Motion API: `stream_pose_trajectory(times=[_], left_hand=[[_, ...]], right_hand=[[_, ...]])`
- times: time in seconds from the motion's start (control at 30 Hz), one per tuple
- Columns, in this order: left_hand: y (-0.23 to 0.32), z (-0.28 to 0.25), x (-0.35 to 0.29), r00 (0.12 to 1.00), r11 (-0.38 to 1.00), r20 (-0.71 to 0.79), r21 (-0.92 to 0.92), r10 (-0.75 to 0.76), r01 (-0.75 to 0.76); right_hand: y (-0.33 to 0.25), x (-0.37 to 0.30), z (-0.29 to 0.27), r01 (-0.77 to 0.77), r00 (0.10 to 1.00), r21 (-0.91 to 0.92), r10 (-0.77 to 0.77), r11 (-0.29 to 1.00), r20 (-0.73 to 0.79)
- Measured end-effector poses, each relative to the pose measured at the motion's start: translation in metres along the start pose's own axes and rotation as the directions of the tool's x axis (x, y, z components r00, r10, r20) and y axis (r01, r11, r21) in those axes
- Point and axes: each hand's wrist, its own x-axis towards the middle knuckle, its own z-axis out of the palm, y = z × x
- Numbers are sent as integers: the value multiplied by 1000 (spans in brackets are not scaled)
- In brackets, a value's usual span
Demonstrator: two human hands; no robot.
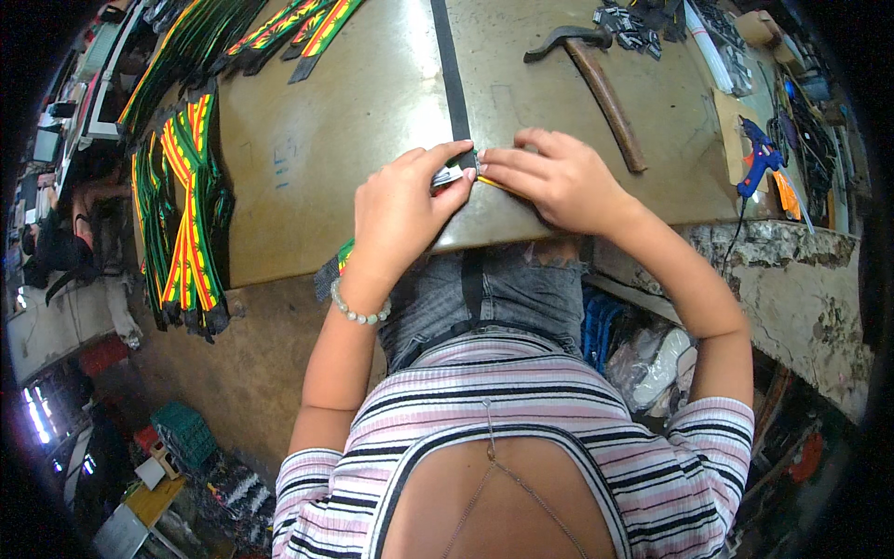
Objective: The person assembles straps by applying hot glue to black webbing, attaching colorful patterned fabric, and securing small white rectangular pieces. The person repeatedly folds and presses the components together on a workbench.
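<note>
A long black strap [449, 70] runs down the table, passes between my hands and hangs over the near edge onto my lap. My left hand [405, 200] pinches it between thumb and forefinger, where a small silvery metal buckle [447, 175] shows. My right hand [563, 182] meets it from the right, fingers pressed together at the buckle's side. Under those fingers lies the yellow edge of a striped strap [500, 187], mostly covered by my hand. Another patterned strap end [345, 254] pokes out beside my left wrist.
A hammer [601, 98] lies at the far right, close to a pile of small metal buckles [629, 30]. Bundles of striped straps [191, 205] drape over the table's left side. A blue glue gun [762, 158] with a cord rests at the right edge.
</note>
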Motion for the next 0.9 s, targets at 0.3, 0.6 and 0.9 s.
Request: stream_pose_trajectory(times=[0.3,0.6,0.9], left_hand=[[1,-4,-6,977,998,-210,-37,38,-47],[-24,14,-39,957,1000,-289,11,-19,23],[-17,6,-37,974,995,-219,93,60,-41]], right_hand=[[44,27,-41,-806,591,-95,805,585,-59],[-95,8,-36,-794,598,310,763,522,247],[-79,26,-43,-815,579,277,730,509,364]])
